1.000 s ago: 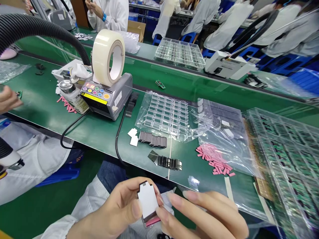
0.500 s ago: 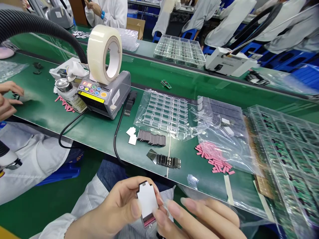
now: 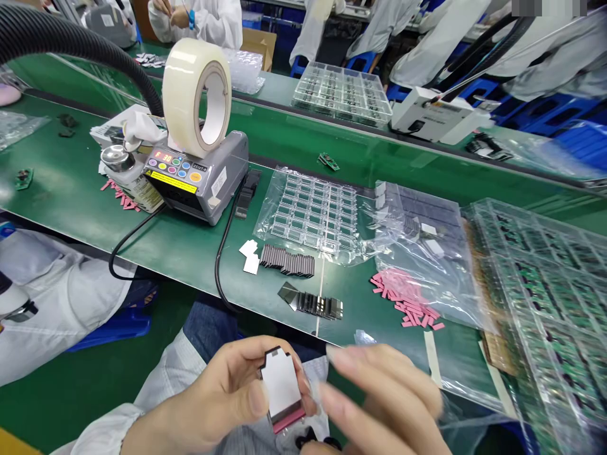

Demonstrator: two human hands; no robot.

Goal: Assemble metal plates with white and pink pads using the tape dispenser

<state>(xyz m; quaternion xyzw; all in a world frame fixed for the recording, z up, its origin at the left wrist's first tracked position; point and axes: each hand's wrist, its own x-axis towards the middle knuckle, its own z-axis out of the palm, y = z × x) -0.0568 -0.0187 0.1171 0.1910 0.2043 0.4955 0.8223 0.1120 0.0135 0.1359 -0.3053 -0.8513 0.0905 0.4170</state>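
Note:
My left hand [image 3: 227, 395] grips a small flat part [image 3: 281, 385] between thumb and fingers. The part has a white face, a dark notched border and a pink strip along its lower edge, with a clear edge below that. My right hand [image 3: 389, 392] is smeared by motion just right of it, fingers stretched out and apart. A small black object [image 3: 308, 437] shows below the part, partly hidden; its kind is unclear. On the table in front of my hands lie a row of dark glossy plates [image 3: 320, 306] and a row of grey-edged pieces [image 3: 287, 260].
Pink strips [image 3: 405, 300] lie beside a clear bag [image 3: 427, 278]. A clear compartment tray [image 3: 315, 212] is behind the rows. A tape dispenser [image 3: 196, 180] with a tape roll [image 3: 175, 95] stands left, its cable at the table edge. Board trays [image 3: 545, 303] fill the right.
My right hand has drawn back from the part's lower corner, and more of the pink strip shows. A neighbour's hands have left the far-left table, where a small green board now lies visible.

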